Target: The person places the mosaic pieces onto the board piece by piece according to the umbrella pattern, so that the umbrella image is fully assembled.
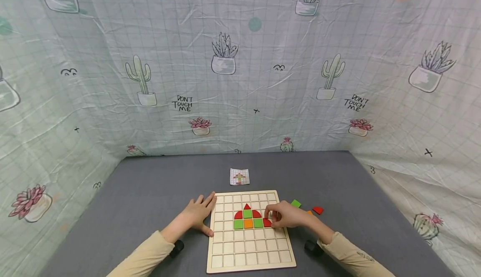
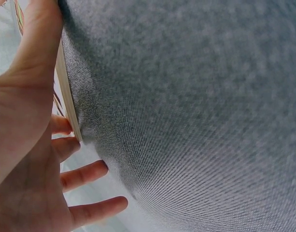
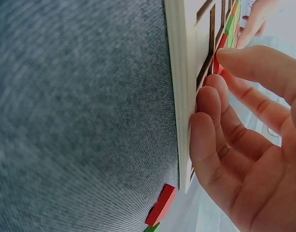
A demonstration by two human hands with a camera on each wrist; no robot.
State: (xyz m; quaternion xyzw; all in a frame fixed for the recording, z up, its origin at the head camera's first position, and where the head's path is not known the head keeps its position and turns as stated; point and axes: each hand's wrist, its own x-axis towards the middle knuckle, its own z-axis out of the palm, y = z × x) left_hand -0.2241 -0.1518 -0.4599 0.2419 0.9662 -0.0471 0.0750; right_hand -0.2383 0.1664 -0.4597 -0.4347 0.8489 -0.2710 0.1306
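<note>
A wooden grid board (image 1: 221, 250) lies on the grey table. Across its middle cells sit a red triangle (image 1: 246, 206), red quarter-round tiles, green squares (image 1: 239, 224) and an orange square (image 1: 248, 223). At the right end of the lower row, my right hand (image 1: 288, 214) pinches a red quarter-round tile (image 1: 267, 222) between thumb and index finger, down at the board's surface. In the right wrist view, that red tile (image 3: 222, 44) shows under the thumb tip. My left hand (image 1: 197, 213) rests at the board's left edge with fingers spread, its thumb touching the side.
Right of the board lie a loose green tile (image 1: 296, 203), a red tile (image 1: 317, 210) and an orange tile (image 1: 310, 212) partly behind the right hand. A small pattern card (image 1: 239, 177) lies beyond the board. Printed cloth (image 1: 240, 135) hangs around the table's back and sides.
</note>
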